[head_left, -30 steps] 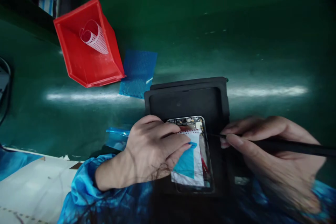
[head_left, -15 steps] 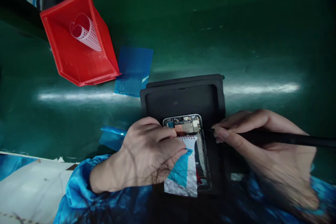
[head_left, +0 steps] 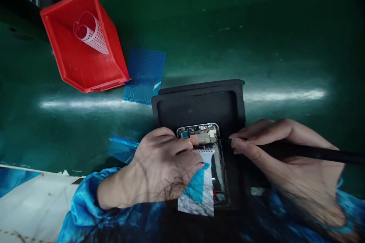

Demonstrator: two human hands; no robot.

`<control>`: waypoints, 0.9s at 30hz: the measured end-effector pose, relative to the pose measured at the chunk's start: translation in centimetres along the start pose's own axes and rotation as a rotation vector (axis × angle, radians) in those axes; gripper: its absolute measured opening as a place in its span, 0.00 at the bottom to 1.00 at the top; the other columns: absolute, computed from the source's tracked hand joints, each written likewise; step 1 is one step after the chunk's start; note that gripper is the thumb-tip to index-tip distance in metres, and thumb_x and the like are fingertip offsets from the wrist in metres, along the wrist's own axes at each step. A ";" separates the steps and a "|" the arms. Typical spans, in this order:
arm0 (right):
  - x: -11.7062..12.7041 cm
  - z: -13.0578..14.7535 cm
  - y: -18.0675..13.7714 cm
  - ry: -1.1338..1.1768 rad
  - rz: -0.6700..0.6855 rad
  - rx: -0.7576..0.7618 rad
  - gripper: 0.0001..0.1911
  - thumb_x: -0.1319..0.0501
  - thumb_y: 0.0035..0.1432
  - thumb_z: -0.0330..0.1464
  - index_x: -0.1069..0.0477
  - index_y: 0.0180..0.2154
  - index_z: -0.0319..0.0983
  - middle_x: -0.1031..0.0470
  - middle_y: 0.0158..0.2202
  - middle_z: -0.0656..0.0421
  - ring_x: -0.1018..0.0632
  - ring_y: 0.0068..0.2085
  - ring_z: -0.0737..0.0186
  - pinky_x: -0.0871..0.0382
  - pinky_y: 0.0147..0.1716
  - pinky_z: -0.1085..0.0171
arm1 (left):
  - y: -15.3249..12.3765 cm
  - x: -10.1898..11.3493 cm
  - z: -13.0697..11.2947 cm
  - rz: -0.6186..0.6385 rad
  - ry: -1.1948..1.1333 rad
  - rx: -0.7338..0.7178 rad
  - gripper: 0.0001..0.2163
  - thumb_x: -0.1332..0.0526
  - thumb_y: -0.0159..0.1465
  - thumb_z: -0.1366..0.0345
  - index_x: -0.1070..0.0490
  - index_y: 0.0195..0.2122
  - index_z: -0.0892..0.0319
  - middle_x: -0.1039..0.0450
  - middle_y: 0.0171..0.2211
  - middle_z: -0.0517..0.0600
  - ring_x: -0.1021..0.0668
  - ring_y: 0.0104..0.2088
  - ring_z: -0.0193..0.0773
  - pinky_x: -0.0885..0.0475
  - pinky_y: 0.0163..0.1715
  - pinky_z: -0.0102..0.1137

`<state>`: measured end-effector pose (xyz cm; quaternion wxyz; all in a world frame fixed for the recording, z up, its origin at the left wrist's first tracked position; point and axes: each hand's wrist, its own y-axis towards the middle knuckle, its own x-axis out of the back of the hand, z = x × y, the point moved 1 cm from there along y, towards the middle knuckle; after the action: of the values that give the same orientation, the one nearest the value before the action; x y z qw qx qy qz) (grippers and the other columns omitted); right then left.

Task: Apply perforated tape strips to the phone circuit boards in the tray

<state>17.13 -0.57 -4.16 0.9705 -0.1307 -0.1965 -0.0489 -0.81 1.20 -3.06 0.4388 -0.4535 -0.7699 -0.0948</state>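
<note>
A green counter (head_left: pixel 270 45) spreads beyond and around the left hand (head_left: pixel 165 167) and the right hand (head_left: pixel 279 163). The black tray (head_left: pixel 194 106) lies between the two hands and reaches out ahead of them. A red bin (head_left: pixel 80 64) stands well ahead of the left hand and off to its left.

The right hand is closed in a pen-like grip around a black tool (head_left: pixel 310 153), whose thin tip points leftward from the fingertips; whether it touches anything cannot be told. The left hand is curled over the lower tray, thumb and forefinger pinching a white sheet (head_left: pixel 208 190) by its blue strip (head_left: pixel 197 188).

An opened phone (head_left: pixel 203 136) lies in the tray, partly under the left hand's fingers and the sheet, to the left of the right hand. Ahead of the left hand, a blue perforated sheet (head_left: pixel 145 74) lies beside the bin, which holds a rolled dotted sheet (head_left: pixel 97 40). Blue film (head_left: pixel 122 148) lies just left of the left hand. A copper-coloured patch (head_left: pixel 194 139) shows inside the phone, just past the left fingers.
</note>
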 end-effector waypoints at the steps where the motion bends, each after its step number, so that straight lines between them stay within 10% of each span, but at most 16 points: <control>1: 0.0 0.1 0.0 0.006 0.003 0.013 0.09 0.41 0.33 0.23 0.40 0.17 0.40 0.34 0.21 0.62 0.29 0.25 0.65 0.34 0.20 0.64 | 0.0 0.0 0.0 0.001 0.007 -0.005 0.07 0.53 0.53 0.65 0.38 0.30 0.53 0.34 0.29 0.43 0.33 0.26 0.32 0.40 0.30 0.34; 14: 0.5 0.9 -0.3 -0.096 0.136 0.244 0.04 0.47 0.41 0.34 0.35 0.21 0.46 0.32 0.23 0.61 0.29 0.27 0.63 0.35 0.22 0.62 | -0.1 -0.2 -0.1 0.000 0.008 0.004 0.07 0.53 0.53 0.65 0.38 0.31 0.53 0.34 0.29 0.43 0.33 0.28 0.33 0.41 0.31 0.34; 23: 0.9 -0.1 -0.5 0.034 0.021 0.105 0.09 0.44 0.37 0.25 0.42 0.23 0.43 0.35 0.25 0.62 0.29 0.26 0.62 0.32 0.19 0.60 | -0.4 0.2 -0.2 0.036 -0.041 0.000 0.07 0.52 0.53 0.65 0.38 0.31 0.54 0.33 0.28 0.44 0.32 0.29 0.34 0.41 0.34 0.34; 27: 1.8 -0.9 -1.6 -0.272 -0.024 0.035 0.11 0.47 0.40 0.31 0.42 0.31 0.44 0.34 0.27 0.60 0.30 0.27 0.60 0.33 0.25 0.56 | -1.1 1.1 -0.2 -0.040 -0.189 0.007 0.08 0.50 0.53 0.65 0.37 0.33 0.51 0.32 0.29 0.43 0.31 0.29 0.31 0.40 0.35 0.32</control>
<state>18.93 -2.47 -3.88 0.9364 -0.1167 -0.3285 -0.0391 -1.78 1.19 -1.82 0.3639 -0.4434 -0.8171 -0.0577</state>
